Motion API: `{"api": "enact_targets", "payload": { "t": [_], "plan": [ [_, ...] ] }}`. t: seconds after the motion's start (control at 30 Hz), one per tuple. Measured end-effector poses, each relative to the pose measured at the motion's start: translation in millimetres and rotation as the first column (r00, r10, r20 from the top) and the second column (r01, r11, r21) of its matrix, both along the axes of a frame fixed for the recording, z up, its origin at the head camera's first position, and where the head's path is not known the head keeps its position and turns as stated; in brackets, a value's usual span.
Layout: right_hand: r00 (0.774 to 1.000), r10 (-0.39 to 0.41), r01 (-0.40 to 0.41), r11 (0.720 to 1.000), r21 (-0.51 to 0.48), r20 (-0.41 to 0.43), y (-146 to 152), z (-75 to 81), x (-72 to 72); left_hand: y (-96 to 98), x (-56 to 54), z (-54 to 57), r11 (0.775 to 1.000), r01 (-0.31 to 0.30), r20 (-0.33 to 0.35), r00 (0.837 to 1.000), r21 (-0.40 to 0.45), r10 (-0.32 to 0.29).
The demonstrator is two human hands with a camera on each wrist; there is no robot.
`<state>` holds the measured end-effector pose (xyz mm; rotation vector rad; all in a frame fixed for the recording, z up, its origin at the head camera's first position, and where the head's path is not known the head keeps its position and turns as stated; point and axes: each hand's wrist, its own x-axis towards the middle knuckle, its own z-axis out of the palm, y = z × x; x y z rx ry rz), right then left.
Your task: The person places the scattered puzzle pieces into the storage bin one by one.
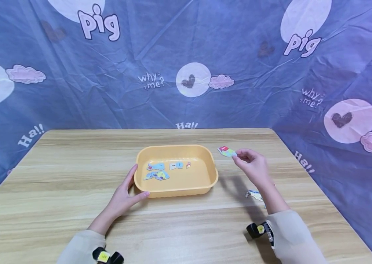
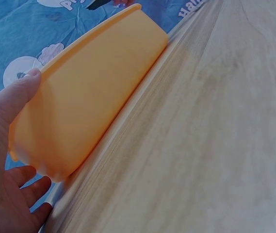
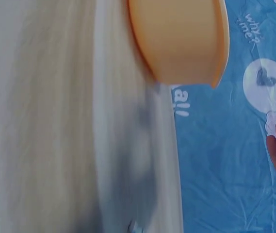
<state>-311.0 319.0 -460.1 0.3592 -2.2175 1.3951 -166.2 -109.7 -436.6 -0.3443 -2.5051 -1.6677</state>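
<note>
A shallow yellow-orange plastic tray (image 1: 192,180) stands on the table in the head view. My left hand (image 1: 124,198) holds its near left corner, the thumb on the front rim and the fingers along the left side. My right hand (image 1: 253,167) pinches a colourful irregular paper cut-out (image 1: 227,151), red and yellow-green, in the air to the right of the tray. In the tray lie a blue cut-out (image 1: 156,167), a multicoloured cut-out (image 1: 157,176), a white-and-blue cut-out (image 1: 177,165) and a small reddish piece (image 1: 188,165).
Partly hidden under my right forearm, a white-and-blue cut-out (image 1: 254,195) lies on the wooden table (image 1: 186,223). A blue printed cloth (image 1: 159,47) hangs behind the table and along its right side.
</note>
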Motion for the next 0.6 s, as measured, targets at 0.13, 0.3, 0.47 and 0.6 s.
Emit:
{"api": "enact_targets", "payload": {
  "t": [0.13, 0.3, 0.47, 0.6],
  "plan": [
    [0.999, 0.035, -0.035, 0.999, -0.008, -0.021, -11.3, -0.1, -5.4, 0.3, -0.2, -0.3, 1.0, 0.003, -0.004, 1.0, 0.0, -0.003],
    [0.996, 0.082, -0.084, 0.995, -0.054, -0.031, -27.6, 0.1, -9.5, 0.6, -0.3, -0.5, 1.0, 0.006, -0.007, 1.0, 0.005, -0.006],
    [0.987, 0.162, -0.162, 0.983, -0.086, -0.016, -48.3, 12.4, -2.3, 0.5, -0.2, -0.5, 1.0, 0.003, -0.004, 1.0, 0.003, -0.003],
    [0.982, 0.189, -0.191, 0.978, -0.083, -0.025, -62.1, 13.2, -4.4, 0.4, -0.2, -0.1, 1.0, 0.001, -0.003, 1.0, -0.002, -0.001]
  ]
}}
